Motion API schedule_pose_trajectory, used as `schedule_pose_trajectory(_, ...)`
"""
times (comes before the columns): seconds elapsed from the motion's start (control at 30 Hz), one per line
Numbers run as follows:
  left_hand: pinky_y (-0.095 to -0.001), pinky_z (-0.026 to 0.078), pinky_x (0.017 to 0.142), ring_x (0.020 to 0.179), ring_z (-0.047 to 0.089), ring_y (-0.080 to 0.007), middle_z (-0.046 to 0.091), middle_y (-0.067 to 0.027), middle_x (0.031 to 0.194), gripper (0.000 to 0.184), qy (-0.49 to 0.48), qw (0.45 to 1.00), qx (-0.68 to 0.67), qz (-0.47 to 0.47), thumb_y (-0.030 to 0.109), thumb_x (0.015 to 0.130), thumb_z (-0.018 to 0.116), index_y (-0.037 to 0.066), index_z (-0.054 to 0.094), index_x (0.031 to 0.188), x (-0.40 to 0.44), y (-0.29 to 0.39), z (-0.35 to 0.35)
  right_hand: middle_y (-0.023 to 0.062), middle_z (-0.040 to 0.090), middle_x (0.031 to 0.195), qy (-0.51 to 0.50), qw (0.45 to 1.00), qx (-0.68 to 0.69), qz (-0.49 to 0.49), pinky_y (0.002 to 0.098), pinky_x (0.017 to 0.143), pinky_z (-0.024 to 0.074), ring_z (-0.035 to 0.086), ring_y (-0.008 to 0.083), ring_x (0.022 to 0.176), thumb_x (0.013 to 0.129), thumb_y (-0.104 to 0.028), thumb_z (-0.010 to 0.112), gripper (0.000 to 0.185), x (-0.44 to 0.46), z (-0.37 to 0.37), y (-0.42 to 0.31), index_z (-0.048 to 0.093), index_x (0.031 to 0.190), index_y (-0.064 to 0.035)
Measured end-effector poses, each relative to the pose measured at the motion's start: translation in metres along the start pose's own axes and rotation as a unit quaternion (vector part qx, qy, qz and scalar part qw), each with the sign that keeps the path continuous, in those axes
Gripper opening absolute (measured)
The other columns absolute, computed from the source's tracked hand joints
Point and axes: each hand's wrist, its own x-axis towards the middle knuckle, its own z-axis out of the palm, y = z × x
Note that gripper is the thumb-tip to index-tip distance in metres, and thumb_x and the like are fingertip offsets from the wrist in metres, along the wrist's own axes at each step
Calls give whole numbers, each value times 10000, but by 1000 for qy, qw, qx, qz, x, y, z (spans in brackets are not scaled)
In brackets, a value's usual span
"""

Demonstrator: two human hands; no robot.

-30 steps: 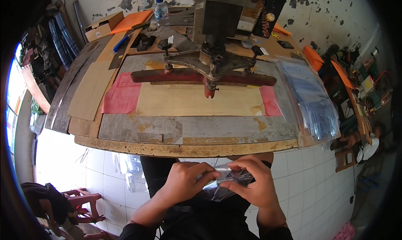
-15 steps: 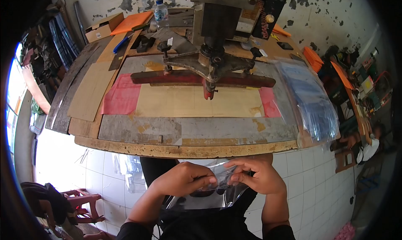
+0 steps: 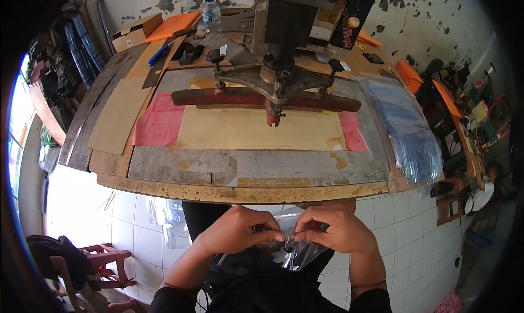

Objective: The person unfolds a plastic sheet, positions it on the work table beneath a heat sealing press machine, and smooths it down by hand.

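Over my lap, below the table's front edge, lies a clear plastic sheet (image 3: 297, 257) or bag, creased and shiny. My left hand (image 3: 242, 229) pinches it between thumb and fingers. Close beside it, my right hand (image 3: 337, 228) grips the same plastic with thumb and forefinger. The fingertips of both hands nearly meet, and the plastic bunches between them. Whether it is one layer or several I cannot tell.
A press head with a red bar (image 3: 322, 103) stands over a yellow sheet (image 3: 256, 130) on the wooden table (image 3: 245, 194). Stacked clear plastic (image 3: 406, 133) lies at right. A water bottle (image 3: 211, 14) stands behind. Another person (image 3: 480, 195) sits far right, near a red stool (image 3: 106, 258) at left.
My right hand's fingers have closed into a tighter pinch on the plastic. The plastic has folded and shifted between my hands, and my left hand has barely moved.
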Motion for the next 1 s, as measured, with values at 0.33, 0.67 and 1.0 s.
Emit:
schedule_pose_trajectory(0.33,-315,578,673,734,776,-200,803,-46,843,236,28,993,-78,-84,254,956,821,41,721,974,-10,-7,2,49,770,929,-73,994,57,58,280,773,533,692,117,861,1019,-217,751,201,5,-4,20,747,1032,-17)
schedule_pose_trajectory(0.67,-423,573,981,1207,712,-354,713,-197,1362,191,-29,999,-14,13,180,899,857,21,752,884,-27,-13,-2,70,789,1053,44,983,178,22,264,802,538,697,120,918,1035,-148,726,152,-8,-15,13,732,1013,2)
schedule_pose_trajectory(1.0,-409,597,964,1126,742,-320,768,-110,1268,176,28,993,114,6,202,842,882,47,827,904,-49,-41,-1,138,802,968,168,980,101,-41,291,777,578,767,199,890,952,-119,796,142,-31,-38,-11,738,925,8)
